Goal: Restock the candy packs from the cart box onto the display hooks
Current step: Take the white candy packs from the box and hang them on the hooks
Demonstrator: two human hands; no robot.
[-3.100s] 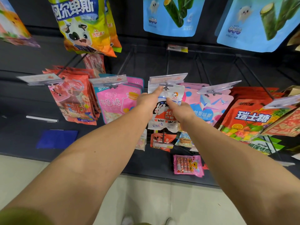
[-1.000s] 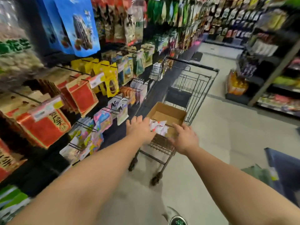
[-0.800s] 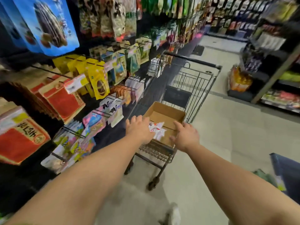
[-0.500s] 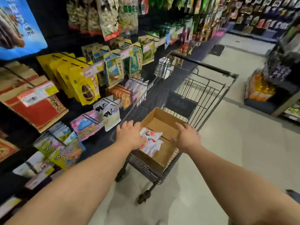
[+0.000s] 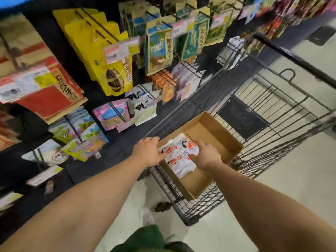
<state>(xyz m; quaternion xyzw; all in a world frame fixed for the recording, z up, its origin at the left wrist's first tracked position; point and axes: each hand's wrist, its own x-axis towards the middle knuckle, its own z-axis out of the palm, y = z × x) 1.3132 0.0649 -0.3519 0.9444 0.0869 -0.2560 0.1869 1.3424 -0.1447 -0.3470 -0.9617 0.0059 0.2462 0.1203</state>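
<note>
An open cardboard box (image 5: 221,135) sits in the near end of a black wire cart (image 5: 272,110). Several white candy packs (image 5: 179,154) with red and black print lie in the box's left part. My left hand (image 5: 148,153) reaches over the box's left rim, fingers spread at the edge of the packs. My right hand (image 5: 205,156) is inside the box, fingers curled down onto the packs; whether it grips one is hidden. The display hooks (image 5: 116,110) to the left carry hanging packs.
The black shelving wall on the left is full of hanging bags: yellow seed bags (image 5: 109,70), red and brown bags (image 5: 45,91), pink packs (image 5: 112,115). The cart stands close against the shelf base. Pale floor (image 5: 300,179) lies to the right and below.
I turned from the hooks with the white rabbit packs to the cart. Both hands moved down into the box and now lie on the candy packs; the view has come closer.
</note>
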